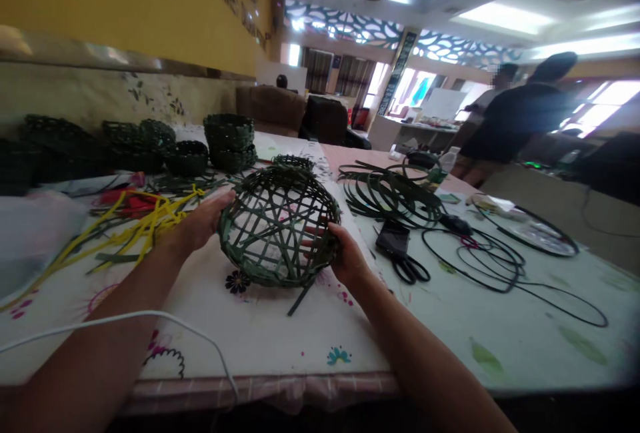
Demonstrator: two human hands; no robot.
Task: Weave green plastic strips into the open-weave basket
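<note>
A dark green woven basket (283, 230) is held tilted above the floral tablecloth, its open-lattice base facing me. My left hand (207, 220) grips the left rim, with its fingertips partly hidden behind the weave. On the opposite side my right hand (347, 253) is closed round the wall; some of its fingers show through the lattice. One loose strip end (299, 301) sticks out below the basket toward me. Left of my left hand lie yellow strips (150, 223) in a tangled heap, with red material (127, 201) behind them.
Several finished-looking green baskets (229, 140) stand along the back left. Coiled green strips (390, 190), a phone (393, 238), scissors (410, 270) and a looped black cable (500, 266) lie to the right. A white cord (150, 314) crosses my left forearm. Two people stand at the far right.
</note>
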